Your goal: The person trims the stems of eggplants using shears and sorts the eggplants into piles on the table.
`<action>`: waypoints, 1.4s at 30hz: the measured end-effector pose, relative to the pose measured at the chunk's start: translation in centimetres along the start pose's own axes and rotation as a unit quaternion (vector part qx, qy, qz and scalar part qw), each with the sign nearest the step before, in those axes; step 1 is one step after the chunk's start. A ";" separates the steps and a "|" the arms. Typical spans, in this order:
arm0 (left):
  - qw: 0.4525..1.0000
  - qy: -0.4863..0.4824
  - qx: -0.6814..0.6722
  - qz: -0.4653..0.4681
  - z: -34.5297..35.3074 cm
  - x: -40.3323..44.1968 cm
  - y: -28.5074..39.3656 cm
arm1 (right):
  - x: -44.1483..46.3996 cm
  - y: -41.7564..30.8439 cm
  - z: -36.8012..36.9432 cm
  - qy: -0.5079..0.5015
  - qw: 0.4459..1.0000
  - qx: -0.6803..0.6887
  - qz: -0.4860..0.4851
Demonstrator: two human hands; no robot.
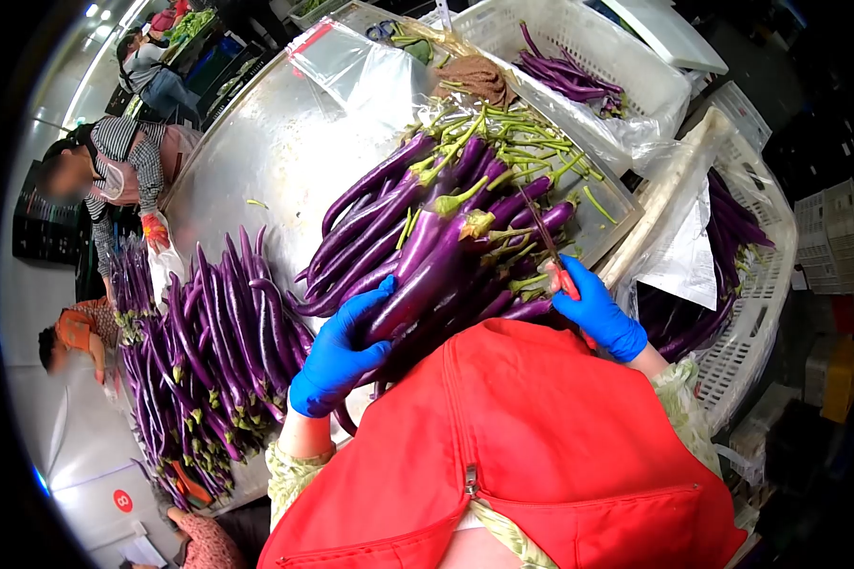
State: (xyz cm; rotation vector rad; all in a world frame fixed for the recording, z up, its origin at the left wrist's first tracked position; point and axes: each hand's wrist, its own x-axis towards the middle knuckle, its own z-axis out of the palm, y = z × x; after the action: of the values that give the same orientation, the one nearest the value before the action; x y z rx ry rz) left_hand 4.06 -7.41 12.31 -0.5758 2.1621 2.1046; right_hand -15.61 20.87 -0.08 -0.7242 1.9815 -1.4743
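Where the left hand curls, an eggplant (purple) lies within.

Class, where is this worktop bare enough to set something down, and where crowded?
The table is bare, save a green scrap, between the left eggplant rows, the plastic bags and the middle eggplants. It is crowded around the left hand, right hand and red-handled blade, with stems beyond.

Shiny metal table beneath purple eggplants, green stems and clear plastic.
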 end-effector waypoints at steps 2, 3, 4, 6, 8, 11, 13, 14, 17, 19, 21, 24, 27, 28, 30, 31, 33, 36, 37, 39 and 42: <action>0.998 0.005 -0.059 -0.014 0.2 -0.5 0.6 | 0.1 0.1 -0.1 -0.030 0.995 0.085 0.045; 0.997 0.000 -0.078 -0.014 0.2 -0.7 0.7 | 0.1 -1.0 -0.1 -0.042 0.992 0.086 0.081; 0.995 -0.007 -0.097 -0.014 0.2 -0.7 0.7 | 0.2 -1.0 0.1 -0.051 0.993 0.082 0.072; 0.996 -0.043 -0.073 -0.003 0.0 -0.7 0.6 | 0.6 -0.4 0.6 -0.068 0.993 0.074 0.056; 0.996 -0.072 -0.058 -0.004 0.1 -0.5 0.5 | 1.1 -0.6 1.0 -0.077 0.993 0.086 0.003; 0.994 -0.108 -0.027 -0.021 0.4 -0.4 1.1 | 1.7 0.2 1.2 -0.079 0.994 0.064 -0.025; 0.994 -0.103 -0.028 -0.039 0.6 -0.4 1.0 | 1.8 -0.1 1.2 -0.083 0.994 0.066 -0.012; 0.993 -0.100 -0.029 -0.048 0.6 -0.4 0.9 | 1.7 -0.5 1.2 -0.085 0.994 0.066 -0.005; 0.989 -0.136 0.051 -0.013 0.3 -0.3 0.9 | 1.4 -1.5 1.1 -0.051 0.998 -0.024 -0.039; 0.981 -0.169 0.087 0.031 0.0 0.2 0.6 | 1.4 -3.2 1.3 -0.048 0.995 -0.061 0.057; 0.973 -0.158 0.149 0.078 -0.8 0.1 0.4 | 1.5 -0.3 1.8 -0.033 0.999 0.013 0.011; 0.978 -0.138 0.144 0.065 -0.4 -0.1 -0.2 | 1.8 2.5 1.6 -0.050 0.992 0.116 0.003; 0.977 -0.120 0.155 0.082 -0.7 -0.5 -1.8 | 1.6 1.9 2.2 0.021 0.983 0.170 0.070; 0.978 -0.115 0.158 0.079 -0.7 -0.7 -1.4 | 1.4 1.1 1.6 0.007 0.983 0.158 0.091; 0.988 -0.059 0.086 0.111 -1.6 -2.2 -0.1 | 2.1 1.1 1.3 0.026 0.976 0.201 0.078; 0.987 -0.009 0.084 0.138 -2.5 -3.3 0.8 | 2.3 -0.3 1.5 0.023 0.973 0.219 0.066; 0.972 0.108 0.057 0.202 -4.4 -5.7 2.2 | 3.6 -1.2 1.5 0.003 0.969 0.244 0.040; 0.870 0.279 -0.202 0.353 -7.1 -6.9 2.2 | 4.8 -1.6 1.2 -0.017 0.973 0.226 0.031; 0.838 0.353 -0.204 0.364 -8.5 -7.0 1.1 | 5.1 -1.5 1.3 -0.023 0.974 0.222 0.033; 0.721 0.388 -0.331 0.470 -9.7 -6.7 0.9 | 5.6 -0.5 1.0 -0.038 0.974 0.221 0.030; 0.621 0.362 -0.522 0.460 -13.3 -5.3 -3.0 | 5.7 -1.3 2.2 -0.057 0.972 0.227 0.021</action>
State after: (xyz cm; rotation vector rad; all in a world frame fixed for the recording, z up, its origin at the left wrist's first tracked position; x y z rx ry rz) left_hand 12.69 -19.26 11.93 -0.3470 1.0593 4.4062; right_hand -17.88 15.10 0.01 -0.5473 1.4842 -1.7323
